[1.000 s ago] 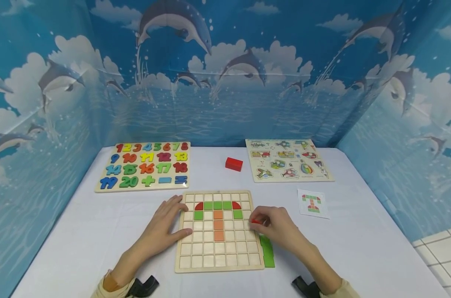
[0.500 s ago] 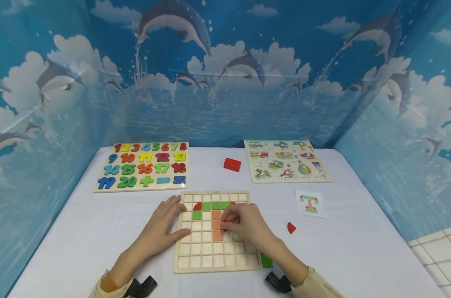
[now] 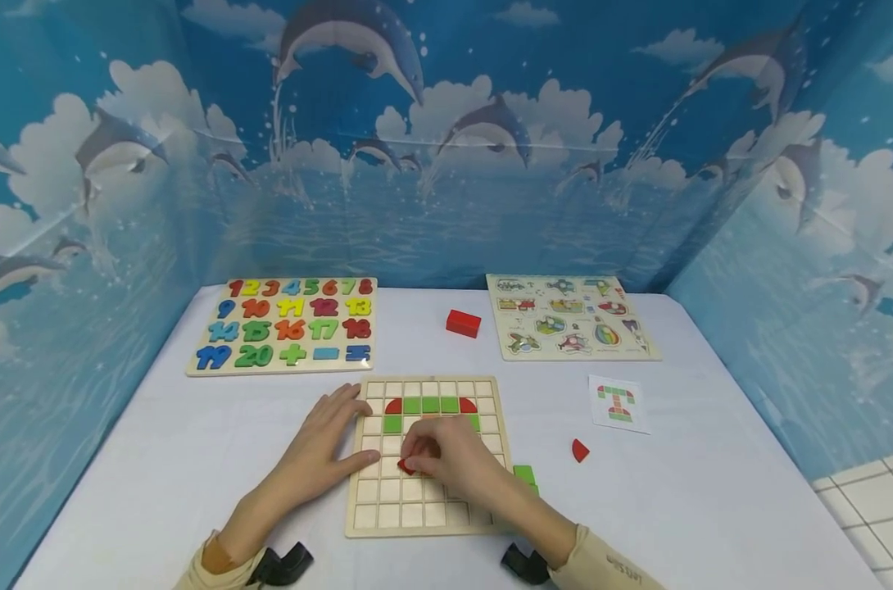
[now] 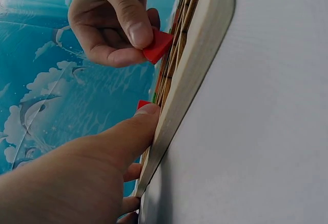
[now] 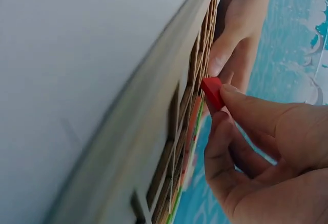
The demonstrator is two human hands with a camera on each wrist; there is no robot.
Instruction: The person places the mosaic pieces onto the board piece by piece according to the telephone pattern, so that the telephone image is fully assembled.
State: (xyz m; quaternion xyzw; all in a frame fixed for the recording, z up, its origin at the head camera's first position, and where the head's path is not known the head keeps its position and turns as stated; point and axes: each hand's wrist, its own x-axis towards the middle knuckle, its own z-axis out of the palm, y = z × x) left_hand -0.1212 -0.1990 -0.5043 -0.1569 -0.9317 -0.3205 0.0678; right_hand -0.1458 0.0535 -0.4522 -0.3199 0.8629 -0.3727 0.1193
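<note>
My right hand (image 3: 457, 459) pinches a red quarter-circle tile (image 3: 405, 466) between thumb and fingertips, low over the middle-left squares of a wooden grid board (image 3: 435, 515). In the right wrist view the red tile (image 5: 211, 92) is tilted, right by the grid's slats. My left hand (image 3: 317, 451) rests with relaxed fingers along the board's left edge, thumb on the rim. Near the top of the board sit a row of green tiles (image 3: 430, 405), a red quarter-circle at each end, and a green tile below each end. The orange column in the middle is mostly hidden by my right hand.
A loose red quarter-circle (image 3: 580, 450) and green tiles (image 3: 525, 478) lie right of the board. A pattern card (image 3: 619, 404) is farther right. Behind are a number puzzle (image 3: 324, 354), a red block (image 3: 464, 323) and a picture puzzle (image 3: 587, 351).
My right hand has moved left from the board's right edge to its middle-left squares, carrying one red quarter-circle. Another red quarter-circle now lies on the table at right. My left hand has stayed put.
</note>
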